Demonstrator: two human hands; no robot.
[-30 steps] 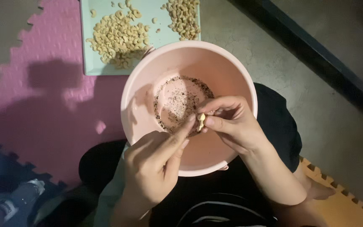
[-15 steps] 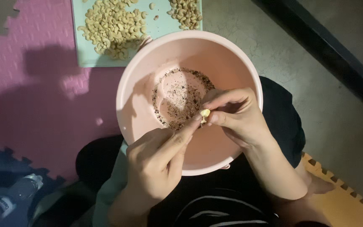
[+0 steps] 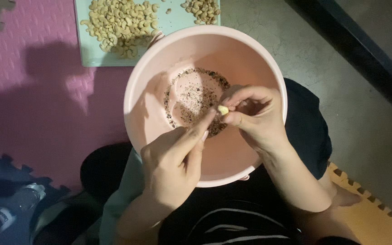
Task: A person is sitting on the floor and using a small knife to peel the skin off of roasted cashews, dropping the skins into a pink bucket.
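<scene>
A pale cashew nut (image 3: 223,110) is pinched between the fingertips of my right hand (image 3: 255,115), held over a big pink bowl (image 3: 146,81) that rests on my lap. My left hand (image 3: 173,165) reaches in from below; its extended finger touches the nut. Brown flaky skins (image 3: 191,95) lie in a patch on the bowl's bottom. Beyond the bowl, a light green tray (image 3: 87,56) carries a large heap of peeled cashews (image 3: 119,22) and a smaller heap (image 3: 203,10) to the right.
Pink foam floor mats (image 3: 37,90) lie to the left, an orange mat (image 3: 368,218) at lower right, grey concrete floor on the right. A plastic bottle (image 3: 5,211) lies at the lower left.
The view has shifted slightly, so the bowl and tray sit a little lower. Both hands stay together on the nut over the bowl.
</scene>
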